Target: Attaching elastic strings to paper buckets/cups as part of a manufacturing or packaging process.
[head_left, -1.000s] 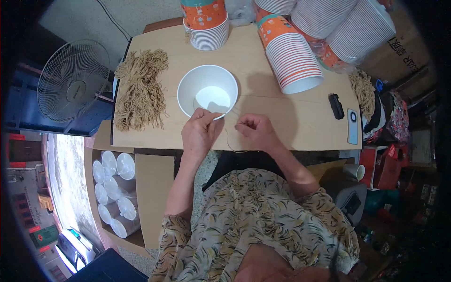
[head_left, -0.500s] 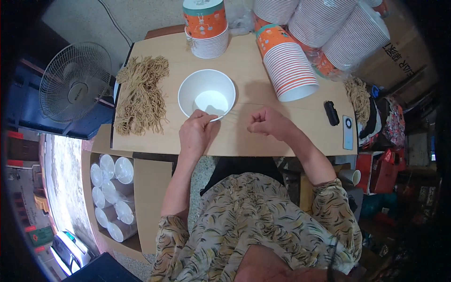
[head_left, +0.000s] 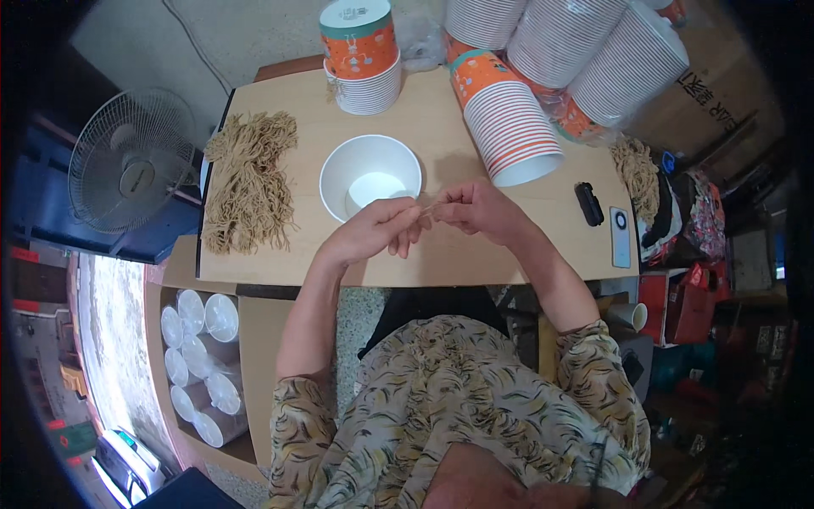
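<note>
In front of me, my left hand [head_left: 379, 230] and my right hand [head_left: 481, 209] meet just above the table. Both pinch a thin tan string [head_left: 428, 207], of which only a short bit shows between the fingertips. Just beyond my left hand stands a white paper bowl [head_left: 332, 174], upright, its mouth toward me. My left fingers partly cover its near rim and look apart from it. To the left lies a loose heap of tan strings [head_left: 252, 187].
An upright stack of orange-and-white paper bowls [head_left: 365, 89] stands at the back. Another stack [head_left: 513, 123] lies on its side at right, near wrapped stacks [head_left: 564, 42]. A black object [head_left: 588, 204] and a phone [head_left: 621, 237] lie at the right edge. A carton [head_left: 246, 441] holds wrapped cups below left.
My left hand has let go of the bowl's rim and moved right to the right hand. A bit of string now shows between the two. The whole view has shifted slightly.
</note>
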Available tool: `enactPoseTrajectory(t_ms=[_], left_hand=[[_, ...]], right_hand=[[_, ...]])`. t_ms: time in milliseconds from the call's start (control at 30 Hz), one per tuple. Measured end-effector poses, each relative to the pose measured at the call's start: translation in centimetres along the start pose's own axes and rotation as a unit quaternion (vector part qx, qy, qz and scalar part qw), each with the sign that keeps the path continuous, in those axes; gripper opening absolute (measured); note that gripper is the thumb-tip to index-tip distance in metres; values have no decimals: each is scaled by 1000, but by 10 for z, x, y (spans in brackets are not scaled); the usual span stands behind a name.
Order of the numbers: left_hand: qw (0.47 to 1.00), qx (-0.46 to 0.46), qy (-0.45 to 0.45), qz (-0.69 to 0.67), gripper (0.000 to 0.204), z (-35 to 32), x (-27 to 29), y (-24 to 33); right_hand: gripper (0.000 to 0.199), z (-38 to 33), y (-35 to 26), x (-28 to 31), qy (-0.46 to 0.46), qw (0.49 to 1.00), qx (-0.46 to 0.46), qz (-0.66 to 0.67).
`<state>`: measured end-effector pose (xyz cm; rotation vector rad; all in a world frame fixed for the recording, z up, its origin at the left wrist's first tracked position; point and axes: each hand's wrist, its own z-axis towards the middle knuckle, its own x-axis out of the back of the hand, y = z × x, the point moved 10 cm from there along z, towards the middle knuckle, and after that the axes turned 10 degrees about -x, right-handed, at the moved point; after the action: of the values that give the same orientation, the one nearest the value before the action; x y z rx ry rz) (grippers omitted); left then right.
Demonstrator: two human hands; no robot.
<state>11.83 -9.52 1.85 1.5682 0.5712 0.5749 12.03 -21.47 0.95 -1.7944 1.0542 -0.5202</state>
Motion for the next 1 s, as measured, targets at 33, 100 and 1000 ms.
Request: enactPoseTrajectory(t_ms=[33, 100, 1000], left_hand=[[1000, 4, 4, -25, 30, -1, 0, -2], [999, 9, 6, -49, 30, -1, -2, -6], [996, 12, 54, -76, 28, -2, -1, -13]], right_hand=[[16, 0, 3, 0, 1, 999, -8, 41], [16, 0, 7, -3, 2, 996, -15, 84], [7, -39, -35, -6, 217, 916, 257, -218]])
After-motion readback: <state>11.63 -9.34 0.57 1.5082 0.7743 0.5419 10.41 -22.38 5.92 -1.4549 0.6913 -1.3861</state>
